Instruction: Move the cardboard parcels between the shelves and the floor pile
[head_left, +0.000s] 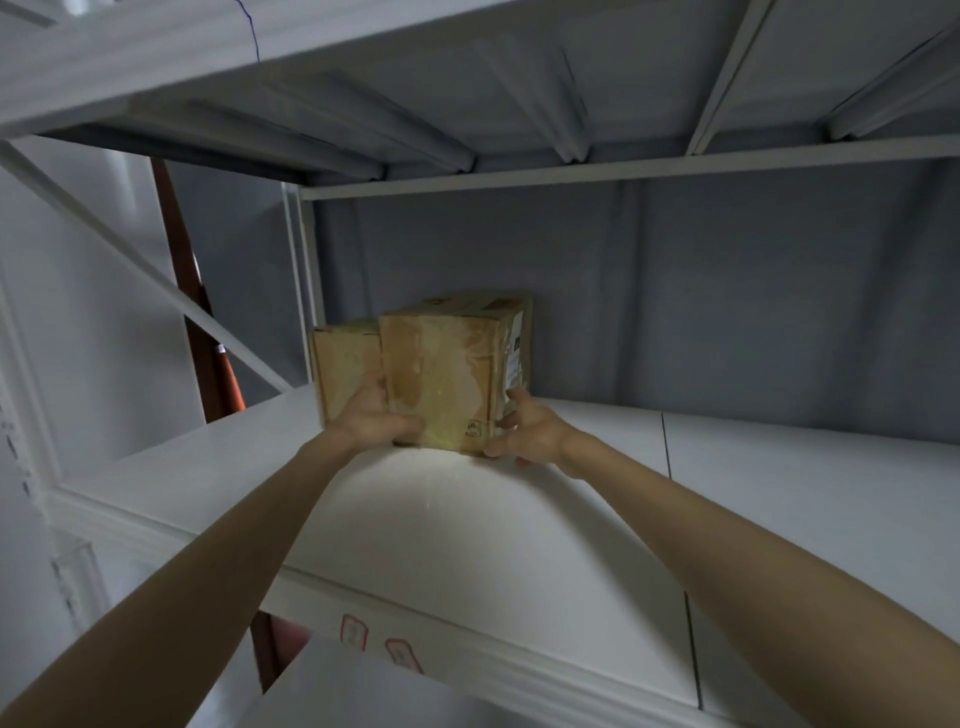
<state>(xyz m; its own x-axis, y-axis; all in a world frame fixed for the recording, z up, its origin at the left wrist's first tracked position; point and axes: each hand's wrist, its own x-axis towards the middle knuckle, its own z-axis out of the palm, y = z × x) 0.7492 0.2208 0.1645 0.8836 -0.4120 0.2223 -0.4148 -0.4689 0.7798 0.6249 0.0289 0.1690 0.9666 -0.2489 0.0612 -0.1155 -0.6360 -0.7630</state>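
Grey back wall (727, 291) behind the racking. Reddish-brown upright post (195, 312) at left, behind a white diagonal brace (156, 280). Two small red-outlined labels (354, 631) on a white front edge, text too blurred to read.

Brown cardboard parcel (447, 374) with glossy tape, smooth matt white shelf (467, 519)

Labels on the parcel (447, 374) and shelf edge (467, 644) are illegible.

Storeroom: white metal shelving (467, 519), taped cardboard parcels (447, 374).
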